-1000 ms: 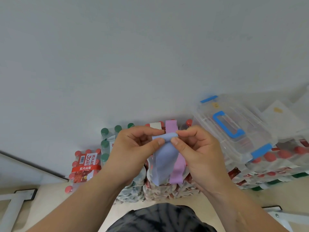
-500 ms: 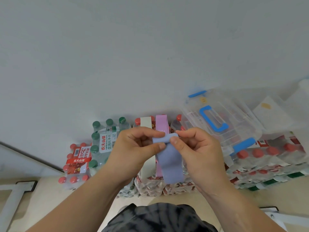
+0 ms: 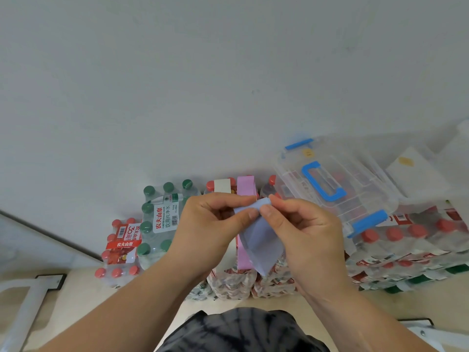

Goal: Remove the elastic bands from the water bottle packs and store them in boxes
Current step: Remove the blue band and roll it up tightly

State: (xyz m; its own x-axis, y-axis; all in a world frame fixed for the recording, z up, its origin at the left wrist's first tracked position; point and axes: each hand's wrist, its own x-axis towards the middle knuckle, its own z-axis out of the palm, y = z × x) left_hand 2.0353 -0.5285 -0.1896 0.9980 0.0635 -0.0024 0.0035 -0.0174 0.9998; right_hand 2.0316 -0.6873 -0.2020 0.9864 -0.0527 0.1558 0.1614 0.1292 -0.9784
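We hold the lavender-blue flat elastic band (image 3: 261,240) in front of us, clear of the packs. Our left hand (image 3: 210,224) and right hand (image 3: 302,229) both pinch its folded top edge between thumb and forefinger, thumbs almost touching. From that pinch the band hangs down and slightly to the right, its long axis running toward us. It is limp and doubled over, a soft matte strip of stretch material.

The clear rigid plastic box with a blue handle and blue latches (image 3: 330,189) lies up and to the right of the hands, resting on shrink-wrapped red-capped bottle packs (image 3: 411,232), so the right hand is the nearer one for the carry. Its lid looks closed, though the transparent plastic makes that hard to be sure of; if so, it needs opening first.

Behind the hands, a pink flat band (image 3: 245,191) and a cream flat band (image 3: 222,185) wrap a film-covered bottle pack (image 3: 233,283), both stretched taut.
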